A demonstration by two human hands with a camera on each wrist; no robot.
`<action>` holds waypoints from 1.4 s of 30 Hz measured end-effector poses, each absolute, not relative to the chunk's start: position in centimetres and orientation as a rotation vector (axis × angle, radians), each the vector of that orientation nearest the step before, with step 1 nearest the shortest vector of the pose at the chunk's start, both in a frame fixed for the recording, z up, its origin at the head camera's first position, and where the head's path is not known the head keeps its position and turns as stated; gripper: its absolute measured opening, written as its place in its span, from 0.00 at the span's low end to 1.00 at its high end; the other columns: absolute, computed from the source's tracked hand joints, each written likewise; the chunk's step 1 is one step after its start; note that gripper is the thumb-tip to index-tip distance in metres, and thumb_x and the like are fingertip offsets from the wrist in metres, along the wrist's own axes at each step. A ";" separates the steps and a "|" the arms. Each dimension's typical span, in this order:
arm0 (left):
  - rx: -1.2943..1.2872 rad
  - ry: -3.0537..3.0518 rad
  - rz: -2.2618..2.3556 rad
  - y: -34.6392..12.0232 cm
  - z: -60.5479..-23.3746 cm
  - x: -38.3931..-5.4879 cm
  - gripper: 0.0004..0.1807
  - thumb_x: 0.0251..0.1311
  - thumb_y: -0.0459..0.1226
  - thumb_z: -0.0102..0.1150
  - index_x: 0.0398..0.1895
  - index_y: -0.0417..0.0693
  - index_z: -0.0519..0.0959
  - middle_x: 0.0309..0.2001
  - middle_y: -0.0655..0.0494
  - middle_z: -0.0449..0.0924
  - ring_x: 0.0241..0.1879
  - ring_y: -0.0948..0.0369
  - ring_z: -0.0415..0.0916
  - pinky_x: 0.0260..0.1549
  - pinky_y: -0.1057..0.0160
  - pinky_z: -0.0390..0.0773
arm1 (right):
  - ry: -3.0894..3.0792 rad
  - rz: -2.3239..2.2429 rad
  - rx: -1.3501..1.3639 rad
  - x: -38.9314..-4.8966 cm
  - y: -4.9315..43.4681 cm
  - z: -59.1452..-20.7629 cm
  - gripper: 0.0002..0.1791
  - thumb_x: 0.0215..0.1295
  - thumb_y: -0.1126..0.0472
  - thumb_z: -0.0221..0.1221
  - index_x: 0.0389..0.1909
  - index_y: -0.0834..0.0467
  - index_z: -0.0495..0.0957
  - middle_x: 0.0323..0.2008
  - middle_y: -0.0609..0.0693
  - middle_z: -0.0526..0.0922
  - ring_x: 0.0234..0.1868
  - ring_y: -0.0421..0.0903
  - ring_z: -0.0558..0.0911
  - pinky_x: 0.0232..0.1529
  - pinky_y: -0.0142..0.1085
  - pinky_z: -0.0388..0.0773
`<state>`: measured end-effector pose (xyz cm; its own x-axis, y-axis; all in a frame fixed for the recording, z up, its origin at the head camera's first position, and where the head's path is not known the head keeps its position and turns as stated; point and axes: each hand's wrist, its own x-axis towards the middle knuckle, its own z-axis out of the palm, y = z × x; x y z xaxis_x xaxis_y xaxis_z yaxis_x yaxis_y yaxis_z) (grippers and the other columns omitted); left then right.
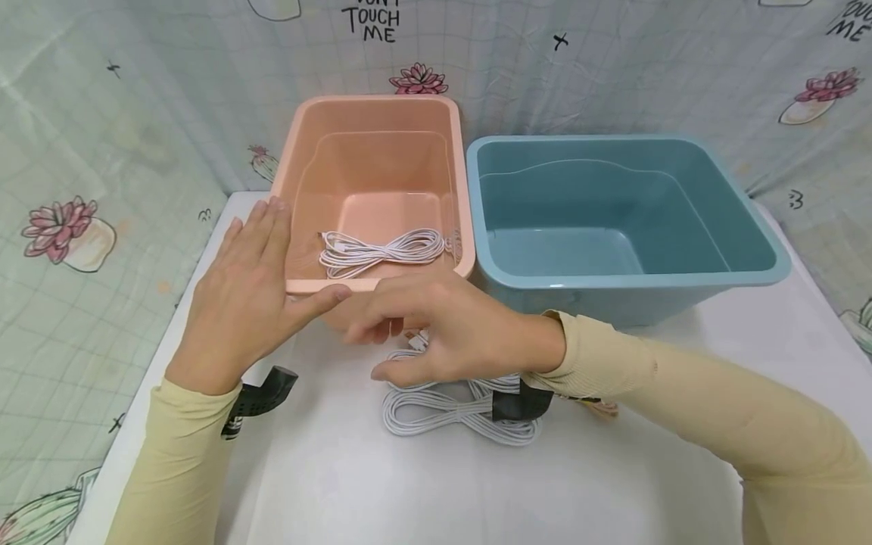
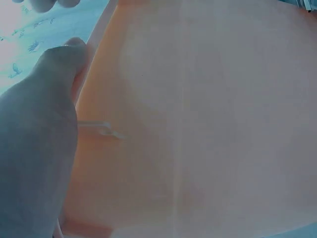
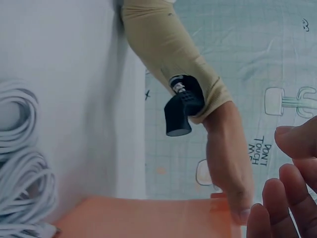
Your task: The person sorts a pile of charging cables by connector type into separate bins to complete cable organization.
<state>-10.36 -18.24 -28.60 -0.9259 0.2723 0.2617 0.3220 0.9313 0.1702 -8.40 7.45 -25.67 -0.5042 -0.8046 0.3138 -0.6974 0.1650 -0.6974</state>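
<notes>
My left hand (image 1: pixel 241 291) rests on the near left corner of a peach plastic bin (image 1: pixel 371 113), fingers straight along the left rim and thumb along the front rim. Inside the bin lies a bundled white cable (image 1: pixel 381 251), tied at its middle. In front of the bin, my right hand (image 1: pixel 456 322) hovers with fingers loosely bent and nothing in its grasp. Coiled white cables (image 1: pixel 425 412) lie on the table below it, partly hidden by the hand and its wrist camera. In the right wrist view, its fingers (image 3: pixel 277 198) show apart from the bin.
A blue plastic bin (image 1: pixel 627 281) stands right beside the peach one, with nothing visible inside. Some brownish cable ends (image 1: pixel 599 407) peek out under the right forearm. A white cloth (image 1: pixel 354 484) covers the table, and a printed curtain (image 1: pixel 545 76) hangs behind and at the sides.
</notes>
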 end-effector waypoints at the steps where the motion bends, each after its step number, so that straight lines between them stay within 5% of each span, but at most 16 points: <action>1: -0.446 -2.853 -0.306 -18.3 -28.6 -10.4 0.61 0.52 0.70 0.56 0.77 0.41 0.46 0.78 0.44 0.45 0.79 0.48 0.43 0.79 0.49 0.42 | 2.304 -1.249 -1.485 -8.3 7.6 -25.9 0.18 0.52 0.60 0.71 0.45 0.53 0.83 0.37 0.43 0.83 0.39 0.33 0.77 0.42 0.23 0.80; 42: -0.476 -2.797 -0.315 -18.5 -29.1 -10.8 0.61 0.49 0.67 0.61 0.76 0.39 0.49 0.77 0.42 0.50 0.78 0.47 0.47 0.78 0.46 0.46 | 2.448 -1.314 -1.167 -8.8 12.5 -36.5 0.23 0.51 0.57 0.73 0.50 0.49 0.81 0.45 0.42 0.84 0.44 0.39 0.81 0.47 0.33 0.81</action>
<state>-10.82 -18.45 -29.10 -0.9047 0.2888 0.3132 0.3513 0.9216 0.1648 -8.83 12.51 -36.52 -0.6930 -0.6824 0.2326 -0.5709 0.3223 -0.7551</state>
